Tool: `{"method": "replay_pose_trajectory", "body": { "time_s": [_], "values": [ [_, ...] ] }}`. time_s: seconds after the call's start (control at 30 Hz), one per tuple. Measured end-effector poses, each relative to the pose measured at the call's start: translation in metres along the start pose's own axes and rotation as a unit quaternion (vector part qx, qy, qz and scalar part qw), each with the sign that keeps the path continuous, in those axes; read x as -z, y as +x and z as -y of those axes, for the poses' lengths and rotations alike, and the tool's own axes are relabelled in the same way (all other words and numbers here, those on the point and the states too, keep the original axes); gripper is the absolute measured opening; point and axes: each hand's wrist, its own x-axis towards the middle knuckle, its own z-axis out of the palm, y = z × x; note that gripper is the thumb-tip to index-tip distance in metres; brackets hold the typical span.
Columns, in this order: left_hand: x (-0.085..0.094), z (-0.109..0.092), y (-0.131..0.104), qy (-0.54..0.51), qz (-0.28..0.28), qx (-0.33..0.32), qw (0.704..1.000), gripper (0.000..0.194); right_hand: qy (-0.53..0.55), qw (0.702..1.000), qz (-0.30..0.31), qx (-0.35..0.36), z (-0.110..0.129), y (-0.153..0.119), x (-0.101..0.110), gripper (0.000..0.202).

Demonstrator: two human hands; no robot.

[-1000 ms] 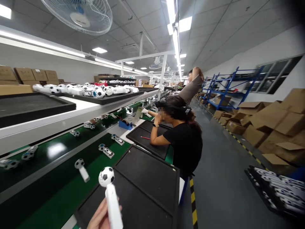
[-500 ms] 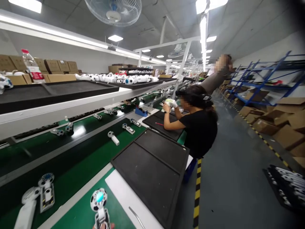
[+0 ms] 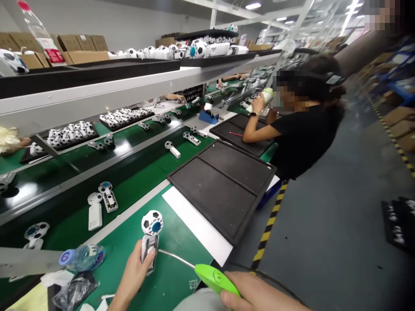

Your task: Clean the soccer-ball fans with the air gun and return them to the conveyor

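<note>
My left hand [image 3: 133,274] grips a white handheld device [image 3: 151,231] by its handle, thumb pressed over the front. The device's round head has a black-and-white football pattern with a blue centre, and its handle seems open, showing inner parts. At lower right, my right hand [image 3: 253,291] is closed around a tool with a bright green handle [image 3: 214,276]. A thin, slightly bent metal shaft [image 3: 177,257] runs from that handle toward the device; its tip ends beside the device's handle, and contact cannot be made out. Below both hands lies a green work surface [image 3: 175,283].
A black tray [image 3: 220,190] lies ahead on a white board [image 3: 194,224]. Similar devices [image 3: 95,211] rest on the green conveyor [image 3: 136,172] at left. A plastic bottle [image 3: 82,258] lies near my left arm. A co-worker [image 3: 308,125] sits beyond the tray.
My view has tilted down and leftward. The device has risen further into sight, its blue centre no longer glowing brightly. My right hand with the green-handled tool has come into view.
</note>
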Motion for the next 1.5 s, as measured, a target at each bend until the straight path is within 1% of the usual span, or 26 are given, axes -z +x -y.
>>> {"method": "replay_pose_trajectory", "body": {
  "time_s": [0.07,0.17,0.23,0.3,0.37,0.53,0.7,0.8,0.9,0.97,1.0,1.07,1.1,1.13,1.2,1.27,1.3,1.37,1.5],
  "values": [
    [0.006,0.002,-0.003,0.089,0.033,-0.058,0.994,0.038,-0.012,1.000,0.024,-0.008,0.009,0.002,0.007,0.050],
    [0.011,0.001,-0.006,0.165,0.080,-0.144,0.972,0.034,-0.042,0.998,0.037,-0.029,0.017,0.006,0.013,0.052],
    [0.013,0.000,-0.005,0.192,0.091,-0.184,0.960,0.032,-0.049,0.997,0.050,-0.029,0.020,0.007,0.015,0.053],
    [0.015,-0.001,-0.003,0.205,0.085,-0.204,0.954,0.031,-0.029,0.997,0.065,-0.033,0.022,0.006,0.019,0.051],
    [0.017,-0.002,-0.001,0.215,0.074,-0.210,0.951,0.029,-0.017,0.996,0.074,-0.045,0.024,0.005,0.024,0.050],
    [0.023,-0.003,0.000,0.225,0.068,-0.206,0.950,0.031,-0.041,0.995,0.068,-0.059,0.031,0.006,0.032,0.044],
    [0.021,-0.003,0.000,0.227,0.089,-0.172,0.954,0.033,-0.050,0.995,0.058,-0.059,0.030,0.011,0.032,0.046],
    [0.020,-0.005,0.001,0.212,0.091,-0.147,0.962,0.034,-0.053,0.996,0.049,-0.056,0.029,0.012,0.032,0.047],
    [0.018,-0.008,0.002,0.170,0.083,-0.124,0.974,0.034,-0.052,0.996,0.046,-0.058,0.029,0.011,0.033,0.047],
    [0.015,-0.011,0.001,0.128,0.078,-0.098,0.984,0.034,-0.037,0.997,0.051,-0.054,0.026,0.012,0.034,0.047],
    [0.013,-0.012,0.001,0.093,0.071,-0.073,0.990,0.035,-0.020,0.997,0.055,-0.046,0.024,0.013,0.033,0.047],
    [0.007,-0.015,-0.001,-0.019,0.063,-0.002,0.998,0.040,0.040,0.997,0.063,-0.023,0.014,0.016,0.031,0.048],
    [0.003,-0.017,-0.002,-0.092,0.063,0.039,0.993,0.043,0.081,0.995,0.065,-0.010,0.009,0.018,0.028,0.048],
    [0.000,-0.019,-0.002,-0.168,0.065,0.079,0.981,0.046,0.122,0.991,0.062,0.001,0.002,0.021,0.025,0.049],
    [-0.006,-0.024,0.000,-0.296,0.076,0.149,0.941,0.055,0.188,0.981,0.046,0.009,-0.011,0.027,0.019,0.052],
    [-0.011,-0.030,0.003,-0.377,0.069,0.189,0.904,0.065,0.229,0.973,0.024,0.000,-0.023,0.032,0.013,0.055],
    [-0.012,-0.033,0.006,-0.405,0.062,0.197,0.891,0.068,0.243,0.970,0.015,-0.008,-0.028,0.034,0.010,0.057],
    [-0.014,-0.038,0.010,-0.437,0.052,0.197,0.876,0.068,0.265,0.964,0.003,-0.026,-0.038,0.037,0.005,0.058],
    [-0.017,-0.046,0.017,-0.447,0.051,0.189,0.873,0.065,0.308,0.950,0.009,-0.058,-0.054,0.039,-0.004,0.060]
  ]
}}
